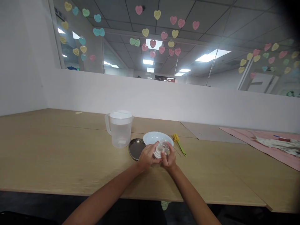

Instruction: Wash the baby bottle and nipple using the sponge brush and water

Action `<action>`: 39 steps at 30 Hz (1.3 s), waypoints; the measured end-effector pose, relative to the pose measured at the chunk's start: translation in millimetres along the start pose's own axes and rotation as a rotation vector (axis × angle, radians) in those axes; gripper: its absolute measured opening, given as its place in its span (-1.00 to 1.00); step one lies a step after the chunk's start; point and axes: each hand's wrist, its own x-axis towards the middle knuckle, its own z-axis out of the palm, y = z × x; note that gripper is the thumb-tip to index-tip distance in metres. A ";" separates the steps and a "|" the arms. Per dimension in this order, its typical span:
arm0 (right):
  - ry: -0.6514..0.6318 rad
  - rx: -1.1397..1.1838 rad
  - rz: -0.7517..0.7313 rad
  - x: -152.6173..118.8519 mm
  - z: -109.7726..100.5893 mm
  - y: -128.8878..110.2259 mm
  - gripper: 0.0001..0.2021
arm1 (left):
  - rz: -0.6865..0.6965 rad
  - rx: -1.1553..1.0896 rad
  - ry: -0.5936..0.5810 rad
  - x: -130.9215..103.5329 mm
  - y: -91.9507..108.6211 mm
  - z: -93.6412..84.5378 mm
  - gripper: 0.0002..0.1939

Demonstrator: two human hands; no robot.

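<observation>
Pale wood spans the table, its near edge running below both forearms. Above its middle, the left hand has its fingers curled around a white ringed piece, while the right hand grips a see-through piece beside it; whether the two are joined I cannot tell. Both look light and smooth, probably thin plastic: the rings should give fingertips some bite, but the see-through part could slip or dent if pinched hard, so hold it low, around its sides.

A shallow dark pan lies just beside the left hand, and the white bowl sits right behind the pieces, so those two rims leave the tightest margins; the near edge stands farther off. On the bowl's right is a yellow-headed brush, green handle angled toward the near edge. Beyond the pan, nearer the far edge, stands a lidded jug, upright, handle to the left. Farther right, a grey sheet and pink cloth lie along the far edge, below the white wall and windows dotted with heart notes
</observation>
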 end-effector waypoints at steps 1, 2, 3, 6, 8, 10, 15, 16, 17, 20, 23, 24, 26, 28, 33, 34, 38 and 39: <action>0.041 -0.008 -0.012 -0.8 0.9 1.6 -0.54 | 0.003 0.003 0.005 0.3 0.5 -0.2 -0.33; 0.070 -0.010 -0.012 -1.2 2.1 3.0 -0.52 | 0.003 0.005 0.011 0.6 1.0 -0.1 -0.32; 0.089 -0.007 -0.008 -0.9 3.2 4.2 -0.52 | -0.001 0.008 0.013 1.1 1.3 0.3 -0.31; 0.137 0.024 0.031 3.4 5.2 5.5 -0.53 | -0.041 0.014 0.007 2.1 2.2 1.3 -0.23; 0.209 0.040 0.084 9.0 3.9 4.2 -0.54 | -0.065 0.015 -0.004 2.3 2.4 1.0 -0.21; 0.283 0.022 0.148 16.1 0.6 2.0 -0.57 | -0.080 0.015 -0.015 2.1 2.2 -0.3 -0.22; 0.134 0.014 0.421 29.1 -6.2 2.1 -0.65 | -0.151 -0.006 -0.040 1.9 2.2 -3.9 -0.26; 0.079 0.036 0.466 29.5 -5.8 3.9 -0.65 | -0.168 -0.012 -0.044 2.0 2.5 -4.2 -0.26; 0.029 0.060 0.491 29.1 -4.9 6.0 -0.65 | -0.184 -0.018 -0.048 2.1 2.7 -4.4 -0.25; -0.080 0.115 0.493 25.2 -1.1 13.2 -0.62 | -0.211 -0.031 -0.061 2.0 2.7 -4.0 -0.26; -0.132 0.148 0.484 22.0 1.0 18.5 -0.59 | -0.200 -0.033 -0.064 1.4 1.2 -2.8 -0.29; -0.148 0.159 0.481 21.6 1.0 19.5 -0.59 | -0.191 -0.032 -0.062 1.2 0.7 -2.4 -0.30; -0.175 0.178 0.469 21.6 0.7 20.8 -0.64 | -0.178 -0.031 -0.057 1.1 0.3 -2.0 -0.30; -0.201 0.196 0.470 21.9 0.2 21.2 -0.69 | -0.179 -0.030 -0.057 1.4 0.9 -2.2 -0.31; -0.272 0.240 0.618 21.9 -1.7 18.3 -0.73 | -0.185 -0.024 -0.056 2.7 3.8 -3.4 -0.30; -0.270 0.211 0.635 22.0 -2.4 16.9 -0.74 | -0.181 -0.021 -0.055 2.8 3.9 -3.4 -0.30; -0.179 0.039 0.594 23.8 -5.6 10.7 -0.74 | -0.169 -0.013 -0.045 2.8 3.6 -3.0 -0.31; -0.151 0.010 0.565 24.5 -6.7 9.3 -0.75 | -0.167 -0.013 -0.041 2.8 3.6 -3.0 -0.31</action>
